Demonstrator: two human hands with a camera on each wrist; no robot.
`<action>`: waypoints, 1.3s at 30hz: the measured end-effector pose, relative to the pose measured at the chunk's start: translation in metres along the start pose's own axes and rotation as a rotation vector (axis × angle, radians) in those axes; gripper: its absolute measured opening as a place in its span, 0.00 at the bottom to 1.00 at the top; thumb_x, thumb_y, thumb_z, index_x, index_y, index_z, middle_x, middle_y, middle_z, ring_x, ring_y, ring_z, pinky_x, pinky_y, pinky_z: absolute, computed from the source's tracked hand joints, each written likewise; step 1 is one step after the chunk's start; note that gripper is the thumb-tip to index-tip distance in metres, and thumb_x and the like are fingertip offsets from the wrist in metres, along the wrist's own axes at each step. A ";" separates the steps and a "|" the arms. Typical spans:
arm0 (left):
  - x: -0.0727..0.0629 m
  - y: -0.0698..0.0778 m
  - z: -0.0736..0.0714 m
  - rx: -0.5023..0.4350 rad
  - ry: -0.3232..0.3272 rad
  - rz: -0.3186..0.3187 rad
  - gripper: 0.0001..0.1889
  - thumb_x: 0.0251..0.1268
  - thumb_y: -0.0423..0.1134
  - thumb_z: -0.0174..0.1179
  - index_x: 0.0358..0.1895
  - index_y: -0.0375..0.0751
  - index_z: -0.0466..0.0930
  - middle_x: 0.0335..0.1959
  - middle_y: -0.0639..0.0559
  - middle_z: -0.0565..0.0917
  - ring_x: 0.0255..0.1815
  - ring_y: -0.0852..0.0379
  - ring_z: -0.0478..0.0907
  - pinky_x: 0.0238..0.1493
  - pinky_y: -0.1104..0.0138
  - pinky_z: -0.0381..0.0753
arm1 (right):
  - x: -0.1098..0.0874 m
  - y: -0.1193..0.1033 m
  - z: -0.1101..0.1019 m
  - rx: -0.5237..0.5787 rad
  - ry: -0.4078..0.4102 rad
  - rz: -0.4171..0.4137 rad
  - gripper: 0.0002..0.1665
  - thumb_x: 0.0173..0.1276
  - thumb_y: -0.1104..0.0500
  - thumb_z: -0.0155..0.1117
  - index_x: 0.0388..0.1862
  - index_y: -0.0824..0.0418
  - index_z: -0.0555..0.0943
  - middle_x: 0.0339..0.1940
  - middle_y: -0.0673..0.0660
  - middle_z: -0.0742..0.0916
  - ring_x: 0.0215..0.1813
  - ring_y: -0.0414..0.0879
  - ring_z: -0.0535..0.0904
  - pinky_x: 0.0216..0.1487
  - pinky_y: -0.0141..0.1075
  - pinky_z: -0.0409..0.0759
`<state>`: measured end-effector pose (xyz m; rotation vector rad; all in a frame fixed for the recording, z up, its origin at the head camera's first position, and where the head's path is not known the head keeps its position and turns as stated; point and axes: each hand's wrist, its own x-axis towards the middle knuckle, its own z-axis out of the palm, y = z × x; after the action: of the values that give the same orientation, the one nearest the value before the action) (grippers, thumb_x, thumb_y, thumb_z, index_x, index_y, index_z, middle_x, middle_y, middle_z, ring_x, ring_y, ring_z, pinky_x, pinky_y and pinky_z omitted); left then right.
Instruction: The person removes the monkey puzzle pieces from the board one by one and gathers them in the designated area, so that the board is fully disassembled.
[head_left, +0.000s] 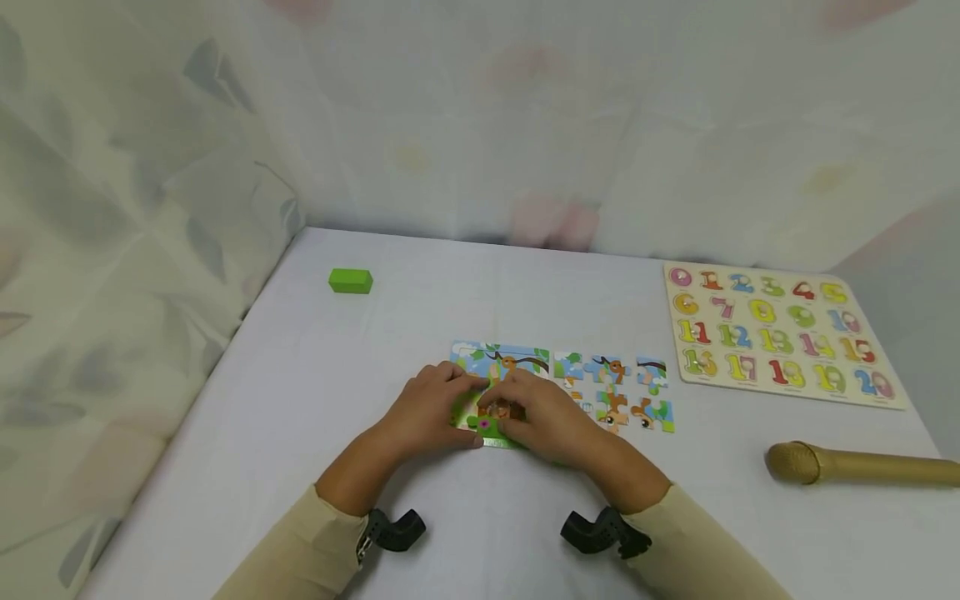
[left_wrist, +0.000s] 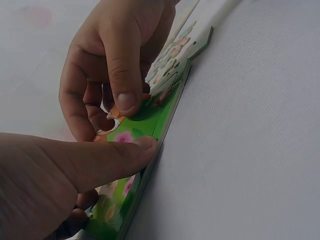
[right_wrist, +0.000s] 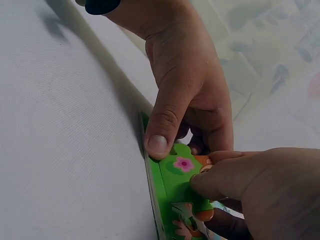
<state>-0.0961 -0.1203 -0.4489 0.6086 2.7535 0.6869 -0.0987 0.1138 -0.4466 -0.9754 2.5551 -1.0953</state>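
Observation:
A jigsaw board (head_left: 501, 347) with a green border lies on the white table, a forest picture on it. My left hand (head_left: 429, 410) spans the board's left part, its straight thumb (left_wrist: 142, 146) resting on the front border and its other fingers bent over the picture. Between thumb and fingers, my right hand (head_left: 551, 417) pinches a green puzzle piece with a pink flower (right_wrist: 183, 164), low over the board's front part. In the right wrist view the piece lies almost flat beside the border.
Several loose puzzle pieces (head_left: 611, 369) lie right of the board. Farther right is a wooden number board (head_left: 780, 333), with a gold microphone (head_left: 862, 467) nearer the front. A green block (head_left: 350, 281) sits at the back left. Floral cloth (head_left: 450, 125) hangs behind the table.

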 end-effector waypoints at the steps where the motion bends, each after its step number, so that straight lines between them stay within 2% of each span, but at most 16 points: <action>1: 0.000 0.000 0.000 -0.001 0.001 0.000 0.39 0.52 0.51 0.84 0.71 0.51 0.81 0.60 0.49 0.77 0.61 0.45 0.72 0.60 0.46 0.72 | 0.000 0.000 0.001 0.008 -0.003 0.005 0.15 0.73 0.65 0.71 0.55 0.51 0.88 0.40 0.47 0.83 0.38 0.39 0.76 0.40 0.36 0.78; 8: -0.001 0.000 -0.001 -0.016 0.005 0.008 0.39 0.53 0.50 0.84 0.70 0.51 0.82 0.59 0.50 0.78 0.61 0.45 0.72 0.60 0.46 0.72 | 0.001 -0.001 0.001 0.037 -0.020 0.034 0.13 0.76 0.63 0.68 0.54 0.49 0.87 0.36 0.41 0.84 0.35 0.36 0.77 0.39 0.36 0.79; 15: 0.000 0.000 -0.002 -0.007 0.004 0.009 0.38 0.53 0.50 0.84 0.70 0.51 0.82 0.59 0.50 0.78 0.62 0.45 0.72 0.61 0.46 0.72 | 0.001 0.000 -0.006 0.065 0.007 0.007 0.15 0.77 0.64 0.67 0.57 0.49 0.87 0.41 0.44 0.86 0.41 0.38 0.79 0.43 0.37 0.80; 19: 0.000 0.000 -0.002 0.001 0.002 0.009 0.39 0.53 0.51 0.85 0.70 0.52 0.81 0.59 0.49 0.78 0.60 0.45 0.72 0.61 0.47 0.72 | -0.001 0.000 -0.012 0.094 0.010 0.029 0.16 0.77 0.64 0.65 0.59 0.50 0.86 0.45 0.44 0.87 0.45 0.38 0.81 0.48 0.39 0.82; 24: -0.001 0.000 -0.001 -0.011 0.000 0.007 0.39 0.52 0.50 0.85 0.70 0.52 0.81 0.58 0.49 0.77 0.58 0.46 0.72 0.60 0.48 0.72 | -0.007 0.005 -0.021 0.097 0.008 0.060 0.20 0.76 0.65 0.63 0.62 0.50 0.85 0.45 0.43 0.85 0.46 0.40 0.82 0.48 0.41 0.81; 28: -0.001 0.002 -0.002 -0.014 0.000 0.001 0.39 0.53 0.49 0.85 0.71 0.51 0.81 0.59 0.48 0.77 0.59 0.45 0.71 0.61 0.48 0.71 | -0.014 0.010 -0.028 0.082 0.004 0.074 0.21 0.76 0.66 0.63 0.62 0.48 0.85 0.45 0.43 0.85 0.44 0.41 0.81 0.47 0.40 0.81; 39: 0.000 0.003 -0.001 -0.010 -0.011 -0.019 0.40 0.53 0.49 0.85 0.72 0.52 0.80 0.60 0.48 0.77 0.60 0.45 0.71 0.61 0.48 0.71 | -0.038 0.024 -0.040 0.100 0.008 0.134 0.17 0.75 0.65 0.62 0.55 0.48 0.86 0.40 0.43 0.85 0.41 0.42 0.80 0.44 0.39 0.80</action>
<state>-0.0949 -0.1185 -0.4467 0.5820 2.7400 0.6908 -0.0983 0.1734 -0.4380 -0.7658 2.5035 -1.1786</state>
